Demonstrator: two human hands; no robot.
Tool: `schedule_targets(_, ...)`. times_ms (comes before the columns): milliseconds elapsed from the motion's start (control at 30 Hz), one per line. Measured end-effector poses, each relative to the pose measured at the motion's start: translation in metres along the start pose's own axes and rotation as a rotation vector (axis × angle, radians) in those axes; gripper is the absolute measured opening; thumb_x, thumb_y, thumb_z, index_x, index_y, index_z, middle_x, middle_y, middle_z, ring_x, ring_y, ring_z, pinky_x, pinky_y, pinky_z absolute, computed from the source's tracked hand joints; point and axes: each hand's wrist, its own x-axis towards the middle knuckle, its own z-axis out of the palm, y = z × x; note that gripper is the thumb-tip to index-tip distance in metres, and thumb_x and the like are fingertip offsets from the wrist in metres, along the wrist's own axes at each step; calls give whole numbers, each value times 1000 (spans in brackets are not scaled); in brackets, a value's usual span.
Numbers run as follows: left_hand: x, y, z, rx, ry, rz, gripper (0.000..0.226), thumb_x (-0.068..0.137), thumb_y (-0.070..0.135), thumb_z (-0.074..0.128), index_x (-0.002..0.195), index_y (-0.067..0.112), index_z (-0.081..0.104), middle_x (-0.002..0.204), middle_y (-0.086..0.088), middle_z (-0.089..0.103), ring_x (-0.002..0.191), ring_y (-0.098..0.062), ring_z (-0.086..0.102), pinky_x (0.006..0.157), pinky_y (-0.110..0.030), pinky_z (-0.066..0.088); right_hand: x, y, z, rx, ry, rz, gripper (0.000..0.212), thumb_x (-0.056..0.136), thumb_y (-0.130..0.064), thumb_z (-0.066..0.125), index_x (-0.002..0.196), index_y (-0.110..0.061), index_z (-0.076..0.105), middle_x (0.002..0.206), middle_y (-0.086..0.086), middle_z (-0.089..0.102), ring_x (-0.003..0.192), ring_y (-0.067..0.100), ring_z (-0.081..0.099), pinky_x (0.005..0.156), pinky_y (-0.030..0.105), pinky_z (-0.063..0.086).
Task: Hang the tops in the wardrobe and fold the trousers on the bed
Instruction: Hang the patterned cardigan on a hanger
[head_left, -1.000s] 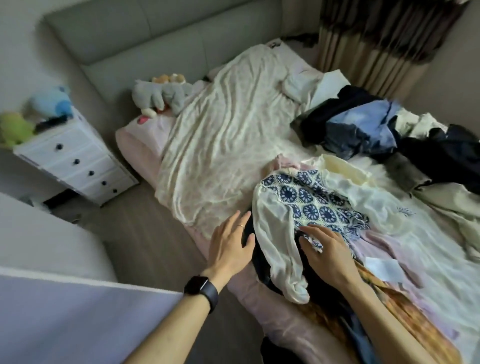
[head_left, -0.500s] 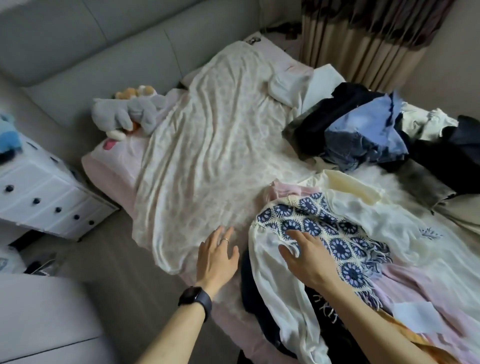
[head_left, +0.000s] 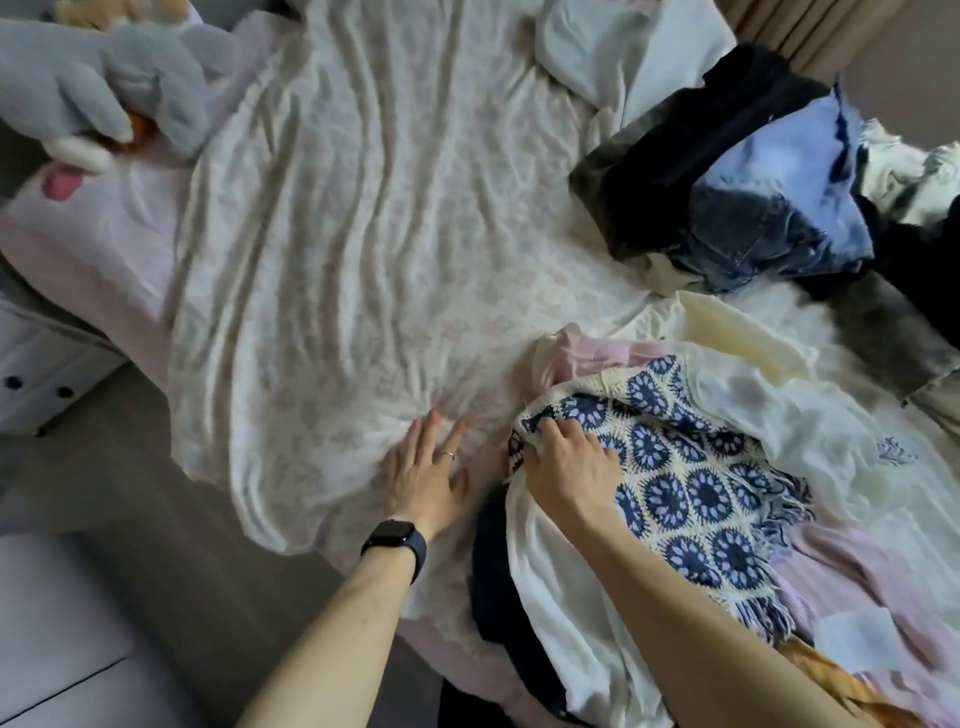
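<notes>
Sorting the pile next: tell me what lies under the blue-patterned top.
A white garment shows beneath the blue-patterned top, with pink fabric past its far edge and dark cloth lower still. The right hand grips its corner; anything under its middle is covered.

— How does the left hand (head_left: 428, 478) lie?
— Palm down, fingers straight and a little spread, forearm reaching in from below.
— And the right hand (head_left: 569, 470)?
— Just beside it, knuckles up, fingers curled, gripping the patterned top (head_left: 691, 467). The 2 forearms are bare.
</notes>
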Motion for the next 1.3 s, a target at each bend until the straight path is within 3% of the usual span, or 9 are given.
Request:
schedule_targets(167, 5, 14, -22, -42, -129, -58, 77, 95, 33, 53, 160, 35, 10, 169, -2, -10, 155, -28, -9, 124, -47, 12, -27, 54, -31, 272, 129, 32, 23, 97, -25, 55, 119, -25, 65, 100, 0, 69, 82, 25, 62, 63, 33, 45)
schedule_targets(300, -4, 57, -72, -126, -45, -43, 62, 97, 29, 49, 155, 22, 31, 158, -12, 30, 142, -35, 31, 113, -44, 35, -76, 117, -78, 588, 195, 90, 25, 95, -15, 66, 119, -23, 70, 106, -1, 72, 79, 11, 63, 68, 28, 50)
schedule_targets(433, -30, 149, -123, -228, 138, 283, 64, 96, 22, 52, 156, 27, 31, 154, -2, 36, 140, -29, 36, 111, -44, 38, -129, 171, -121, 630, 228, 50, 29, 90, -1, 68, 112, -19, 75, 106, -9, 71, 87, -6, 61, 73, 3, 40)
schedule_targets(600, -88, 295, -140, 48, 68, 754, 85, 88, 12, 55, 156, 47, 18, 163, -3, 22, 147, -26, 24, 120, -52, 25, -201, 228, -164, 601, 231, -62, 29, 88, -1, 69, 101, -26, 76, 100, -18, 68, 93, -5, 58, 72, 6, 38)
schedule_targets(700, -120, 348, -127, 245, 103, 865, 45, 90, 24, 63, 132, 41, 60, 156, 2, 40, 142, -24, 34, 117, -44, 30, -243, 265, -196, 695, 331, -92, 27, 85, -3, 65, 95, -26, 76, 93, -24, 68, 93, -5, 60, 74, 8, 40)
schedule_targets(767, -135, 358, -125, 203, 111, 816, 16, 94, 32, 60, 107, 31, 69, 129, 4, 61, 123, -24, 53, 99, -38, 45, -259, 294, -211, 720, 439, -89, 25, 81, -14, 60, 91, -34, 72, 94, -22, 69, 91, 1, 62, 75, 13, 43)
schedule_targets(867, -166, 350, -149, -26, 90, 616, 11, 95, 38, 59, 101, 30, 64, 108, 0, 68, 103, -24, 63, 86, -39, 53, -273, 337, -232, 647, 561, -112, 22, 83, -16, 61, 94, -31, 74, 95, -14, 71, 88, 17, 65, 75, 37, 52)
schedule_targets(1033, -252, 316, -245, -333, 233, 457, 11, 92, 31, 71, 95, 20, 72, 83, 0, 73, 73, -13, 63, 62, -16, 46, -260, 335, -273, 470, 683, -203, 27, 85, -8, 66, 102, -26, 73, 100, -3, 70, 92, 26, 65, 75, 33, 50)
schedule_targets(1300, -412, 222, -319, -563, 442, 287, 8, 94, 19, 70, 87, 15, 69, 69, 10, 59, 66, -5, 51, 71, -29, 40, -275, 182, -330, 591, 527, -716, 30, 75, -27, 49, 100, -24, 65, 101, -3, 69, 94, 22, 64, 82, 38, 52)
